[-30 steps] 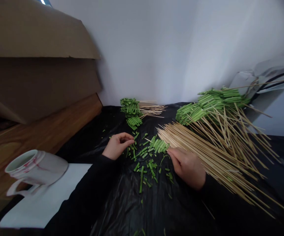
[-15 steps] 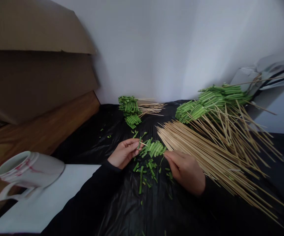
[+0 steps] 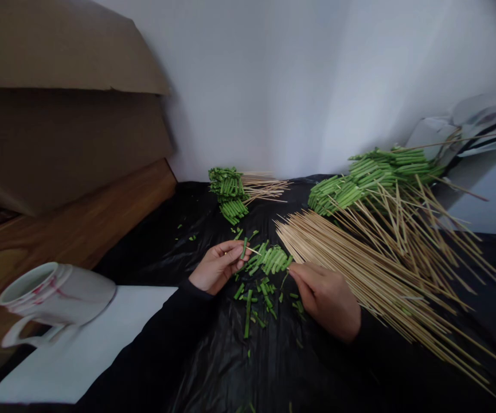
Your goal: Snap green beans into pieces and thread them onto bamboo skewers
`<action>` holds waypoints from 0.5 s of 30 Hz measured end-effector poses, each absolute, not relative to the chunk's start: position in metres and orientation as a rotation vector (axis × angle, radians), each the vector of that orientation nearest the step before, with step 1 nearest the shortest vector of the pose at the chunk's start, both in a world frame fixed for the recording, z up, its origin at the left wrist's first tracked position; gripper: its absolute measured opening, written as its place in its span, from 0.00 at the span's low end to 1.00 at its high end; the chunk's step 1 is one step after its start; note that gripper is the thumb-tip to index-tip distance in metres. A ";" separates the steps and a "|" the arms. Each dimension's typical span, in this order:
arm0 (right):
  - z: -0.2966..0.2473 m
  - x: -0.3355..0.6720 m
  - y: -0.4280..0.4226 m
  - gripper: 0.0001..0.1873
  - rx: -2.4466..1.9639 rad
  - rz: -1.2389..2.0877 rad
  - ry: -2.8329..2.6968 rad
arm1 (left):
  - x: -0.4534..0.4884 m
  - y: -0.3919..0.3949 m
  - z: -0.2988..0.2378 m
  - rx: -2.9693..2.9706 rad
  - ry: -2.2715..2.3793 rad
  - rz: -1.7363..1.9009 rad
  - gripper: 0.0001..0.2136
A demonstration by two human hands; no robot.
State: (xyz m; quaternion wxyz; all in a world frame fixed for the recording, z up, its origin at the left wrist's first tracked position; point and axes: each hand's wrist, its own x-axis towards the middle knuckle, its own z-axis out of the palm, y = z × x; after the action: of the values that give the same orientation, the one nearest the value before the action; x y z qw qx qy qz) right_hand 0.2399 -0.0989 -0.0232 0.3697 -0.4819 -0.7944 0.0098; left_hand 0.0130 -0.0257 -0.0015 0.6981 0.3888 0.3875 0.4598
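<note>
My left hand (image 3: 218, 266) pinches a short green stem piece (image 3: 243, 248) at its fingertips, against the tip of a bamboo skewer (image 3: 253, 250). My right hand (image 3: 325, 298) lies knuckles up with its fingers closed on that skewer, which carries a row of green stem pieces (image 3: 271, 259). Loose cut stem pieces (image 3: 260, 298) are scattered on the black plastic sheet (image 3: 239, 367) between both hands. A big pile of bare bamboo skewers (image 3: 372, 269) fans out to the right of my right hand.
Finished skewers with green stems lie at the back centre (image 3: 229, 192) and back right (image 3: 368, 175). A white mug (image 3: 54, 301) lies tilted on a white sheet (image 3: 79, 350) at the left. A cardboard box (image 3: 62, 115) and a wooden surface (image 3: 58, 241) stand left.
My left hand moved right from the loose pieces and brought a stem piece to the skewer tip. My right hand shifted slightly left with the skewer.
</note>
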 end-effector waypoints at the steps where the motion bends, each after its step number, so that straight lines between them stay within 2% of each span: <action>1: -0.023 0.240 -0.099 0.14 -1.239 0.026 -2.040 | 0.013 -0.026 -0.001 0.871 0.866 1.026 0.14; 15: -0.022 0.240 -0.100 0.13 -1.285 0.076 -2.078 | 0.010 -0.024 -0.004 1.098 1.032 1.095 0.14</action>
State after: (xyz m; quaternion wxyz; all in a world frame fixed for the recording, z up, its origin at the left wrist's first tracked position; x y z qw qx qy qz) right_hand 0.2400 -0.0997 -0.0224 0.3415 -0.4941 -0.7990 0.0292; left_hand 0.0101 -0.0242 -0.0042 0.5967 0.4731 0.4447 0.4716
